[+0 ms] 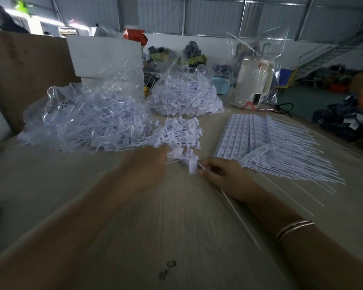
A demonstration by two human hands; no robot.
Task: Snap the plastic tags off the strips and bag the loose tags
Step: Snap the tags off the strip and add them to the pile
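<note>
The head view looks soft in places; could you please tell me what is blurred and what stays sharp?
Head view: the left hand is smeared by motion blur; the right hand and the uncut strips read sharper; dim light overall, edges bowed by the wide lens.

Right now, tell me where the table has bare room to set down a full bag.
Most bare table lies near you, between the forearms, under the left hand and right hand. A second patch sits left of the open bag of loose tags. It is crowded beyond: that bag, the second bag behind, and uncut strips at right.
</note>
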